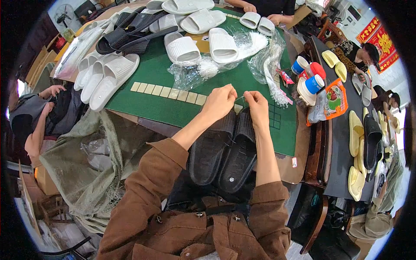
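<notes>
In the head view, your left hand and your right hand meet just above the near part of a green, flat-surfaced table mat, thumb and fingertips of each pinched together on a fine, translucent strand that spans the small gap between them. Below your hands, two black slide slippers with ribbed straps and textured insoles lie side by side at the mat's near edge, heels toward you; you cannot tell here whether the strand passes through them. Beyond your hands are two crinkled, clear plastic bags with bundles of thin white strands, and two white, ridged slide slippers stand at the nearer bundle. Left of these, at least three more white slides lean in an overlapping row. To your right sit two blue-and-white cylindrical cups and one glossy orange-and-white pouch.
</notes>
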Demonstrator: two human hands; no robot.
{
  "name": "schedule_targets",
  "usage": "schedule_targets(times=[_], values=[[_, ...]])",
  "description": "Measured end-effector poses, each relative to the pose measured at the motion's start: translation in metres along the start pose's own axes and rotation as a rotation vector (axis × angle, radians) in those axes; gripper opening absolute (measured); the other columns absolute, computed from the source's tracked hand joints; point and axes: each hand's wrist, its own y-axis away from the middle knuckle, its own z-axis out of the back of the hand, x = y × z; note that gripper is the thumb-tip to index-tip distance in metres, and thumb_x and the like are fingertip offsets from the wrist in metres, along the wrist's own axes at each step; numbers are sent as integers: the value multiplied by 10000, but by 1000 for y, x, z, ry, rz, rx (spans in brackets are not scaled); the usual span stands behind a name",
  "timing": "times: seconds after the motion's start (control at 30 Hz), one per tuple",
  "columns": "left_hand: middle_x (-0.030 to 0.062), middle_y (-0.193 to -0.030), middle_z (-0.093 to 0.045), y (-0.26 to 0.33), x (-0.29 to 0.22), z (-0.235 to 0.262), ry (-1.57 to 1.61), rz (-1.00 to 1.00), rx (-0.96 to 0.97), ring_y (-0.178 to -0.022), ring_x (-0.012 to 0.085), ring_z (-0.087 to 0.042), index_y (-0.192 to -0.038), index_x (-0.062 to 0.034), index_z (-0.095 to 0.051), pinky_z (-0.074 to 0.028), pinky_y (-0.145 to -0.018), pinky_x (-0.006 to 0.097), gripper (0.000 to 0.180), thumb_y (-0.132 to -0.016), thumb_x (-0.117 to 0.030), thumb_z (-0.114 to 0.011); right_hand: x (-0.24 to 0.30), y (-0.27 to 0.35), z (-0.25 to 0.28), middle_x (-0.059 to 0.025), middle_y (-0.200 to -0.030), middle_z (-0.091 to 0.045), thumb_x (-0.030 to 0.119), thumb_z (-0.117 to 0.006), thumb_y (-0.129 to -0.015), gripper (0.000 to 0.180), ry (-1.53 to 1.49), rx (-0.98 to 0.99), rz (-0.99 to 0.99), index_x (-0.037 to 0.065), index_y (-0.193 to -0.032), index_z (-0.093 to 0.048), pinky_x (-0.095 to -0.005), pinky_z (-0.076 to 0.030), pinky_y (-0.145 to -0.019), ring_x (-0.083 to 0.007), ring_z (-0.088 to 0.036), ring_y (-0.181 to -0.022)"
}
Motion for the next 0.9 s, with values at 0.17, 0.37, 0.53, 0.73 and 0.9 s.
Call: schedule_targets(times=[0.17,0.37,0.53,0.73,0.9], values=[[184,-802,-656,-3,5,-4,-14,-61,51,-773,342,-643,-853,15,-631,-490,-683,423,153,-815,-128,-594,5,2,-2,-78,-803,-667,232,-636,-858,256,1,-38,69,-16,-919,-648,-275,-456,-686,-111,-567,-734],[166,-756,-655,-6,12,-5,-66,-117,26,-717,326,-644,-841,9,-636,-490,-647,413,151,-789,-132,-640,15,7,-5,-70,-772,-656,211,-649,-847,239,-44,65,77,-19,-912,-638,-278,-454,-639,-109,-550,-679],[156,-735,-659,-2,9,-5,12,-59,105,-698,303,-650,-811,6,-651,-490,-631,396,136,-778,-126,-648,6,-1,7,-31,-756,-595,194,-627,-882,214,-156,-315,188,-19,-868,-616,-253,-422,-653,-94,-492,-705],[149,-765,-684,2,14,-2,-35,-26,160,-720,277,-673,-823,-8,-685,-514,-667,372,122,-757,-106,-653,13,2,3,51,-735,-461,230,-598,-923,207,-300,-390,166,35,-856,-587,-218,-293,-605,-49,-364,-675],[131,-786,-693,2,13,0,-23,15,179,-744,199,-676,-885,28,-674,-511,-691,318,162,-781,-80,-614,11,1,4,53,-729,-463,240,-576,-936,219,-381,-384,179,42,-841,-576,-223,-286,-571,-44,-342,-640]])
